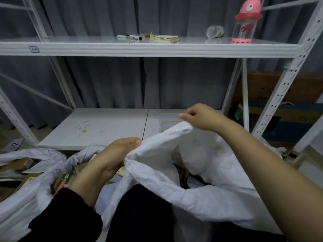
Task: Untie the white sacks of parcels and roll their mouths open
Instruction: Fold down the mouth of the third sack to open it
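The left grip (120,154) is clenched on the bunched rim of a white sack (201,193), which lies low in front of the person, before the front edge of the lower shelf (104,126). The right grip (201,117) pinches the same rim higher up and holds it taut. The sack's mouth gapes between them. Its inside is dark, so I cannot tell what it holds.

A second sack (35,194) lies to the left with its mouth open, and cardboard parcels (19,165) show inside it.

A clear box (167,119) sits near the right edge of the lower shelf, partly behind the raised rim. On the upper shelf (87,48) are markers (129,37) and a paper stack (162,39) near the middle. A clear bottle (215,31) lies on its side and a pink bottle (244,25) stands upright towards the right end.
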